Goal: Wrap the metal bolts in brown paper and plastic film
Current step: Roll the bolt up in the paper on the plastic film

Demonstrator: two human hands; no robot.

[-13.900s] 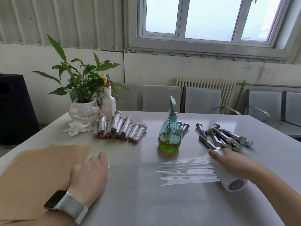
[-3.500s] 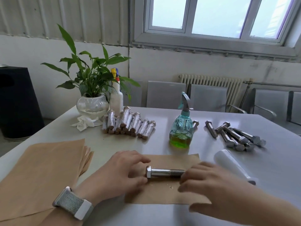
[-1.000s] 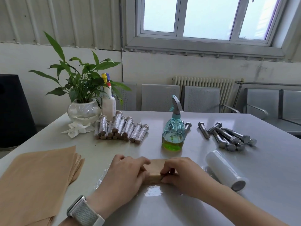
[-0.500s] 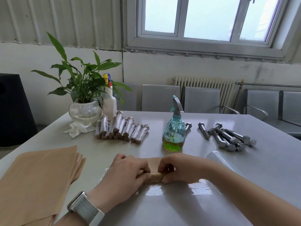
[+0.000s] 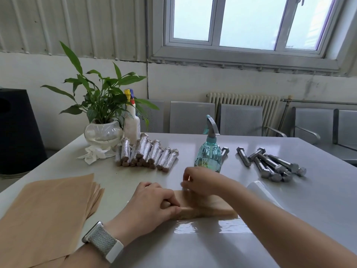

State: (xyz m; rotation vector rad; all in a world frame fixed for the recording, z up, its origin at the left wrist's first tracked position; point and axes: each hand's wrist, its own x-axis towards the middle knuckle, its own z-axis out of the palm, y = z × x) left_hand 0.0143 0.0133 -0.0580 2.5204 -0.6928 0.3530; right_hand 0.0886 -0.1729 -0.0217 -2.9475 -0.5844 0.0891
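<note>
A bolt rolled in brown paper [image 5: 208, 208] lies on a sheet of plastic film [image 5: 212, 227] in the middle of the table. My left hand [image 5: 152, 206] grips the left end of the paper roll. My right hand [image 5: 201, 182] is raised just behind the roll, fingers pinched together on what looks like the film's far edge. The film roll [image 5: 262, 192] lies to the right, partly hidden by my right forearm. Bare bolts [image 5: 270, 163] are piled at the back right. Several wrapped bolts [image 5: 146, 153] are stacked at the back left.
A stack of brown paper sheets [image 5: 48, 209] lies at the near left. A teal spray bottle [image 5: 208, 155] stands behind my right hand. A potted plant [image 5: 102, 120], a white spray bottle [image 5: 132, 122] and a crumpled tissue [image 5: 92, 153] sit at the back left corner.
My right hand has let go of the roll's right end and lifted behind it, fingers pinched. My left hand still holds the left end.
</note>
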